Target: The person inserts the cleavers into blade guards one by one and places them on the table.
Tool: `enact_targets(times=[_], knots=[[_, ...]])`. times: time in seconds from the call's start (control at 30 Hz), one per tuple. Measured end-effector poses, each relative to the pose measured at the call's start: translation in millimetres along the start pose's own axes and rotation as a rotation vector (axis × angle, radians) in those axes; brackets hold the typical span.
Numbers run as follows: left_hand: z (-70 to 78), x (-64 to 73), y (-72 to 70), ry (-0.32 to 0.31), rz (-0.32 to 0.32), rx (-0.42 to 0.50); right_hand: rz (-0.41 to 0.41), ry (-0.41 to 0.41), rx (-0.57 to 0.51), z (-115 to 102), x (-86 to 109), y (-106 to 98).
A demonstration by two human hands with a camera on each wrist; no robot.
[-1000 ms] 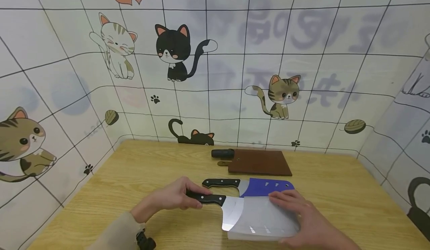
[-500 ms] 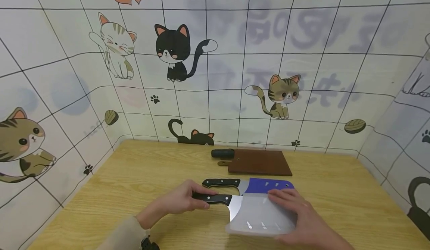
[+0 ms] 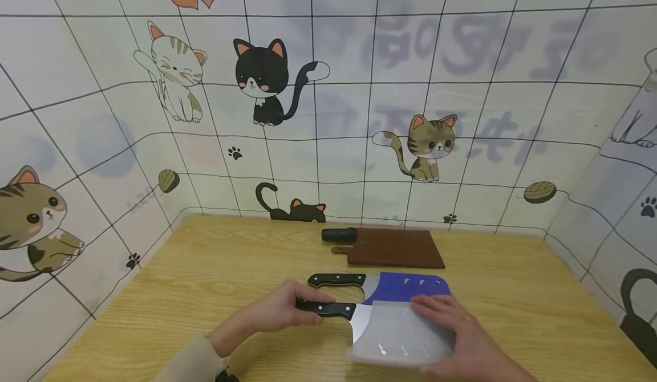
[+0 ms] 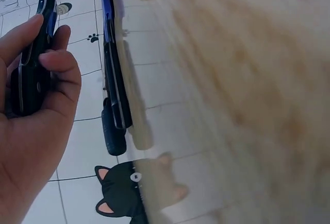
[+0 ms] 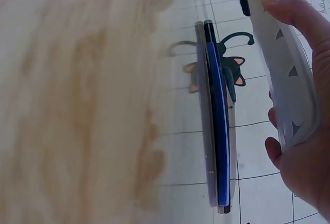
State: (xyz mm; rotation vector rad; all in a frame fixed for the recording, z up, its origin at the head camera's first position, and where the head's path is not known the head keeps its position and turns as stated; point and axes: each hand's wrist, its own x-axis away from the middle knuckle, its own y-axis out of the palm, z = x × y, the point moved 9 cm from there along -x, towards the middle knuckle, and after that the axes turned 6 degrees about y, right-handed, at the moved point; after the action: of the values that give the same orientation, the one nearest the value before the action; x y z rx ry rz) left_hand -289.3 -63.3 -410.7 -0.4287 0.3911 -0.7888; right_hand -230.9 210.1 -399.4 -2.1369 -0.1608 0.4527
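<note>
My left hand (image 3: 284, 309) grips the black riveted handle of a cleaver (image 3: 336, 310). A translucent white blade cover (image 3: 397, 333) encloses most of its blade; only a strip of bare steel shows beside the handle. My right hand (image 3: 464, 336) holds the cover's far end, fingers across the top edge and thumb beneath. In the right wrist view the cover (image 5: 290, 74), with small triangular cut-outs, is raised above the table. Just behind lies a second cleaver, its black handle (image 3: 336, 280) pointing left and its blade in a blue cover (image 3: 410, 285).
Farther back on the wooden table (image 3: 231, 256) lies a brown cleaver-shaped piece (image 3: 395, 248) with a small tab at its left. A black cylindrical handle (image 3: 339, 234) sticks out beside it. A wall sheet with cat drawings (image 3: 262, 80) stands behind and around the table.
My left hand has moved right, and the cleaver has slid deeper into the white cover, leaving less bare steel. Over the last half second, cleaver and cover have come slightly nearer me.
</note>
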Motion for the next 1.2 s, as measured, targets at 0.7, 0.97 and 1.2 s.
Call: enact_targets(times=[0.7, 0.97, 1.2], knots=[[-9.8, 12.0, 15.4, -0.027, -0.074, -0.062, -0.326, 0.096, 0.054, 15, 14.4, 27], [-1.9, 10.7, 22.5, 0.029, -0.118, -0.067, -0.331, 0.009, 0.147, 20, 18.1, 29], [-5.9, 5.6, 26.3, -0.014, -0.114, -0.086, -0.336, -0.004, 0.194, 23, 17.2, 30]])
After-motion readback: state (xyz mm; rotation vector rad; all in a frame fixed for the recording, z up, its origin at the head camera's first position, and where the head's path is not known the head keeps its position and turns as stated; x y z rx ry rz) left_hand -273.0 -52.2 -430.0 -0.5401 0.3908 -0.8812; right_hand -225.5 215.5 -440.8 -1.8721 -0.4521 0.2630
